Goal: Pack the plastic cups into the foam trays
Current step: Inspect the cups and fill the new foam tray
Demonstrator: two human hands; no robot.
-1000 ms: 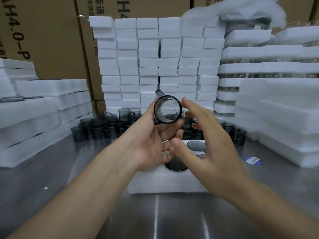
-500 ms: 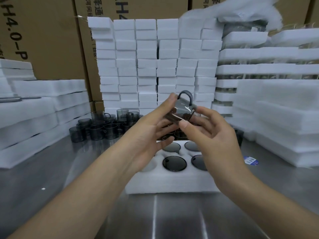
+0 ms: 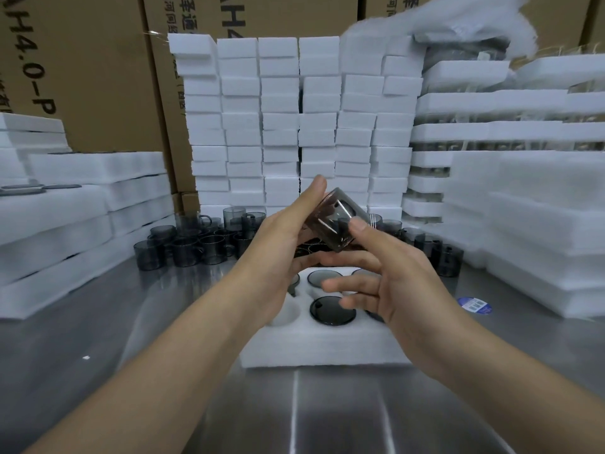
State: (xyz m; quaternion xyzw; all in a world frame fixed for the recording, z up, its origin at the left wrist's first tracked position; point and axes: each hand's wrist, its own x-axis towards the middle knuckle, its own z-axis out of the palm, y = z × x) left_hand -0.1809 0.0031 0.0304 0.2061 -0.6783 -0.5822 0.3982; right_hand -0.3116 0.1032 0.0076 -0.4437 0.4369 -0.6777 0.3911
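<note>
A smoky grey plastic cup (image 3: 335, 221) is tilted in the air above a white foam tray (image 3: 324, 347). My left hand (image 3: 283, 253) holds it from the left and underneath. My right hand (image 3: 383, 276) pinches its near side with the thumb, the other fingers spread below. The tray lies on the steel table and has round pockets. Dark cup bases (image 3: 332, 310) show in some of them, and a pocket at the front left (image 3: 286, 314) looks empty. My hands hide part of the tray.
Several loose grey cups (image 3: 193, 239) crowd the table behind the tray, with more at the right (image 3: 438, 253). Foam stacks stand at the left (image 3: 65, 217), back (image 3: 294, 126) and right (image 3: 540, 224). Cardboard boxes (image 3: 82, 60) rise behind. A blue sticker (image 3: 474, 304) lies on the table.
The cup has been turned over between my hands: its open mouth faced me, then its handle stood up, and now it tilts with its side toward me. My right hand has taken hold of it.
</note>
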